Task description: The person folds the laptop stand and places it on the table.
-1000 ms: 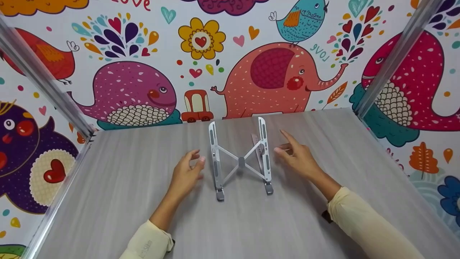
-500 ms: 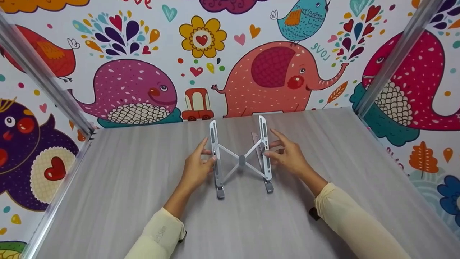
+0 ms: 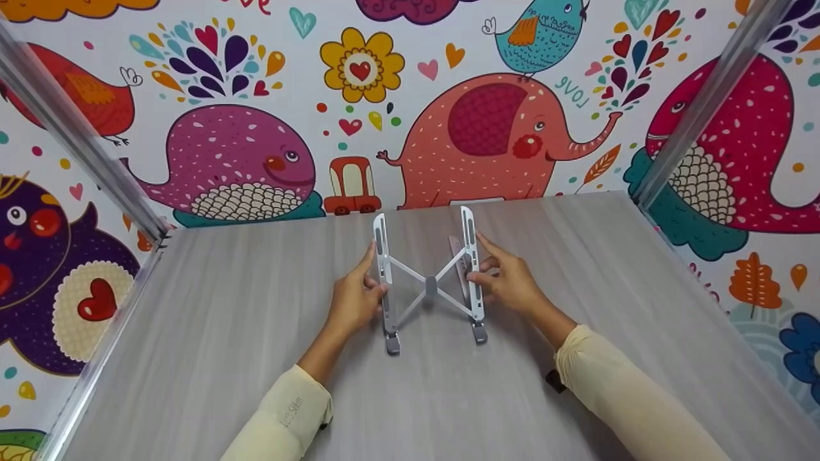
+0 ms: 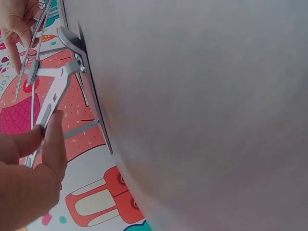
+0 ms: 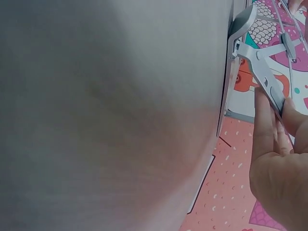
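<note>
A silver folding laptop stand (image 3: 431,286) stands unfolded on the table, two slotted side rails joined by an X of thin bars with a grey hub. My left hand (image 3: 353,301) pinches the left rail about midway, as the left wrist view shows with thumb and finger on either side of the rail (image 4: 50,103). On the other side, my right hand (image 3: 512,280) holds the right rail between thumb and fingers. The right wrist view shows that grip on the rail (image 5: 264,77) from below. Grey hooked feet (image 3: 393,346) at the near ends face me.
The wood-grain table (image 3: 224,333) reaches back to a wall (image 3: 359,134) printed with cartoon animals. Metal posts (image 3: 698,121) rise at both back corners.
Both hands have moved inward from beside the laptop stand and now grip its two side rails. The stand has stayed in place.
</note>
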Demonstrator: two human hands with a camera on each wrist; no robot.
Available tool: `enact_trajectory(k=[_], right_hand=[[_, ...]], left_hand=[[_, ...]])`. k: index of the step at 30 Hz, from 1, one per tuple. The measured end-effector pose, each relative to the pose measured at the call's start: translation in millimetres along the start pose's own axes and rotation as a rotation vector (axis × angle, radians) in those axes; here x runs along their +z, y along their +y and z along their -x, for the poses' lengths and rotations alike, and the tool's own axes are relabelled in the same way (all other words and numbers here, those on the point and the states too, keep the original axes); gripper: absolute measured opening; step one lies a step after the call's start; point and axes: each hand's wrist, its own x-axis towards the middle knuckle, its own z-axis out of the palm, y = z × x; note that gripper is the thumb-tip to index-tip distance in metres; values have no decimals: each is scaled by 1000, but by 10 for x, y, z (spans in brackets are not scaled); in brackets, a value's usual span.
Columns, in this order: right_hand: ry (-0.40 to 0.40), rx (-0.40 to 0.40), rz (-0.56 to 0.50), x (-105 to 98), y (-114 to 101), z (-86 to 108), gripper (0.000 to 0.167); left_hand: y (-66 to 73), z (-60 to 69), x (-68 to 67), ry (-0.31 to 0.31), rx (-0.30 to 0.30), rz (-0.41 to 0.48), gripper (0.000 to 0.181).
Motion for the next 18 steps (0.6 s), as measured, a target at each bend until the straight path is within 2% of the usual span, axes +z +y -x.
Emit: enact_trajectory(k=[9, 13, 18], right_hand=[[-15, -25, 8, 9, 11, -7, 88], [-31, -10, 27, 16, -3, -11, 88], [-37, 7, 34, 29, -20, -16, 89]], left_hand=[[21, 0, 38, -16, 2, -8, 89], [31, -1, 52, -21, 15, -25, 88], [44, -3, 71, -22, -7, -44, 88]])
